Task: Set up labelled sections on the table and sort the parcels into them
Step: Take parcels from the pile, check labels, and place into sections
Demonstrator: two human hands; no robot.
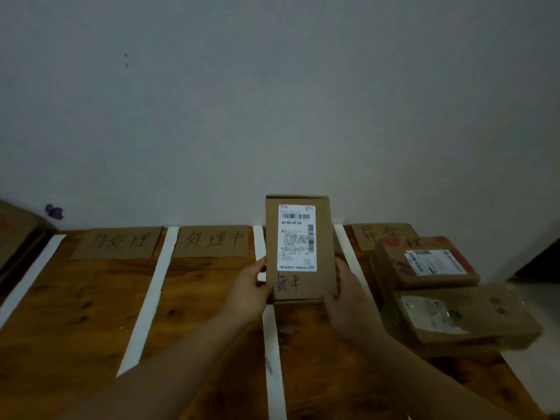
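Observation:
I hold a tall brown cardboard parcel (324,250) upright above the wooden table (75,313), its white shipping label and handwritten marks facing me. My left hand (250,291) grips its lower left edge and my right hand (344,294) grips its lower right edge. White tape strips (151,295) split the table into sections. Cardboard labels with handwriting lie at the back: one at the left (118,242), one in the middle (213,241), one at the right (383,234). The held parcel hides the back of the third section.
Two more cardboard parcels sit in the rightmost section: one with a white label (424,262) behind, one with a clear window (460,316) in front, near the table's right edge. Another cardboard piece (15,228) lies at the far left. A grey wall stands behind.

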